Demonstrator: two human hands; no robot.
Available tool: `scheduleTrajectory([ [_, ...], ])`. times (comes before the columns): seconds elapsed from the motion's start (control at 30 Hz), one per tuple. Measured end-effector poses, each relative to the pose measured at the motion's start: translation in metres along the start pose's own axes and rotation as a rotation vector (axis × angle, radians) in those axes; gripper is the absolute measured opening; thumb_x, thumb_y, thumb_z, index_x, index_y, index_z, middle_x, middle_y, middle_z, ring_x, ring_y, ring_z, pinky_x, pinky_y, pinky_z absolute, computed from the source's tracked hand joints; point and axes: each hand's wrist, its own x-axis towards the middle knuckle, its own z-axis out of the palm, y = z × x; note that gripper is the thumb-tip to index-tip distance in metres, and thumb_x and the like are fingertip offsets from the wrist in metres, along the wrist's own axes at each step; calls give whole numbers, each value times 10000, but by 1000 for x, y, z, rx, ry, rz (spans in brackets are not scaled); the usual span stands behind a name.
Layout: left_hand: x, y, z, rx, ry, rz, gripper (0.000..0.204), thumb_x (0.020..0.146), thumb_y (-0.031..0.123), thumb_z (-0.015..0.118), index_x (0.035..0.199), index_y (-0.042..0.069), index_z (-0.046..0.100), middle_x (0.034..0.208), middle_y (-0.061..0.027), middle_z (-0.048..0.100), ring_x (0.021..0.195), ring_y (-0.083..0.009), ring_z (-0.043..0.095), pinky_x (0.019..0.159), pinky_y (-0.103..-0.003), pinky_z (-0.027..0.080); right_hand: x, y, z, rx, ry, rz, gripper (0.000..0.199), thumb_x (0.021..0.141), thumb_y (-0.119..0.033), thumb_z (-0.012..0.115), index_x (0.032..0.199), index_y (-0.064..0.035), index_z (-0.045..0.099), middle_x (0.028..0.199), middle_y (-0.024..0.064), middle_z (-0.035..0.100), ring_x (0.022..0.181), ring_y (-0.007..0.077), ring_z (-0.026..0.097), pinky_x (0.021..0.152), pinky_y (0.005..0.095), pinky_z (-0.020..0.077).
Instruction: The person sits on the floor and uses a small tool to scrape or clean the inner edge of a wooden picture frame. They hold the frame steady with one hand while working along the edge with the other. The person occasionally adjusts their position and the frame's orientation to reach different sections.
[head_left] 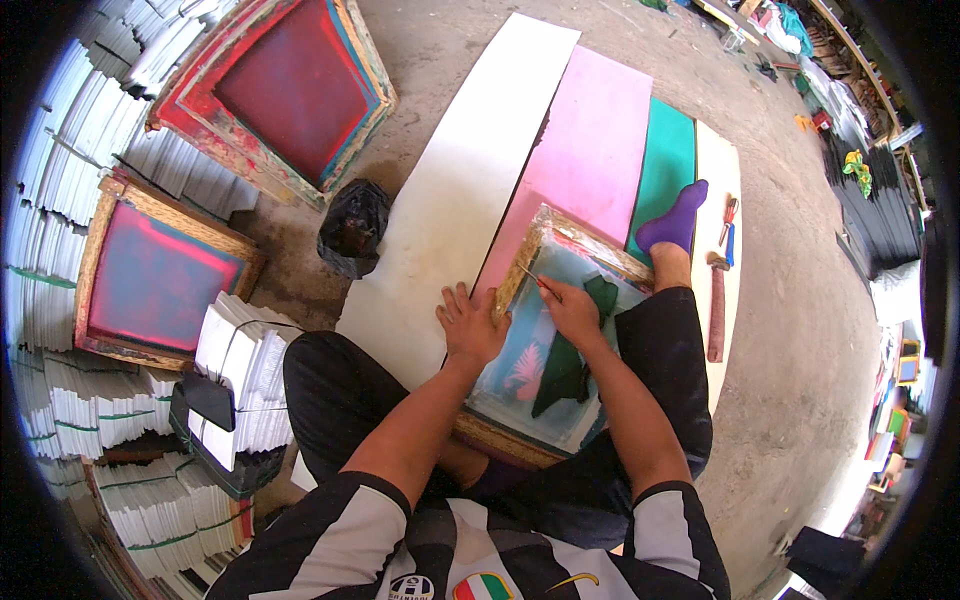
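Observation:
A wooden screen-printing frame (508, 290) lies tilted across my lap and between my legs, its mesh pale blue with a pink leaf-like print. My left hand (475, 325) rests at the frame's left edge, fingers spread over the pink and white sheets. In my right hand (575, 312), above the mesh, is a thin metal-shafted screwdriver (535, 276) with a reddish handle, mostly hidden by my fingers. Its tip reaches toward the frame's left rail; whether it touches cannot be told. Under my right wrist, a dark green cloth (562, 378) lies crumpled on the mesh.
White (470, 140), pink (590, 120), green (668, 150) and cream sheets lie on the floor. On the cream one are a hammer (717, 310) and a red-handled tool (729, 220). Left are a black bag (354, 225), two more frames (300, 80) and paper stacks (240, 375).

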Motion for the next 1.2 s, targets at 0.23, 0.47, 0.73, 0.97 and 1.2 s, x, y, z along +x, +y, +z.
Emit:
scheduleTrajectory([
  [0.23, 0, 0, -1, 29, -10, -3, 664, 940, 524, 618, 1506, 199, 494, 1577, -324, 326, 1494, -566, 212, 1152, -739, 209, 15, -27, -24, 668, -321, 720, 419, 1016, -408, 647, 1316, -125, 721, 889, 51, 703, 684, 186, 617, 665, 341, 527],
  [0.47, -1, 3, -1, 23, -11, -3, 676, 945, 534, 606, 1519, 202, 473, 1584, -322, 320, 1497, -569, 210, 1161, -734, 200, -9, -21, -9, 5, -18, 96, 378, 1002, -346, 658, 1289, -108, 726, 874, 121, 727, 701, 230, 687, 676, 364, 548],
  [0.73, 3, 4, -8, -27, -73, -40, 649, 943, 528, 612, 1506, 223, 503, 1601, -310, 282, 1512, -559, 153, 1177, -718, 168, -16, -59, -18, -210, 25, 180, 335, 986, -343, 643, 1276, -199, 729, 1086, 170, 747, 1006, 391, 715, 864, 462, 567],
  [0.97, 1, -1, -2, -23, -20, 1, 683, 938, 534, 619, 1515, 194, 483, 1589, -334, 303, 1496, -584, 187, 1157, -740, 192, -8, -71, -28, -325, -72, 224, 345, 995, -403, 600, 1282, -258, 724, 1075, 161, 751, 999, 398, 713, 865, 497, 567],
  [1.2, 1, 0, 0, -28, -33, -5, 677, 939, 535, 630, 1508, 196, 491, 1589, -334, 300, 1497, -582, 186, 1150, -751, 189, -7, -64, -27, -395, -88, 164, 339, 1007, -389, 573, 1286, -267, 722, 1051, 162, 756, 913, 411, 725, 811, 525, 579],
])
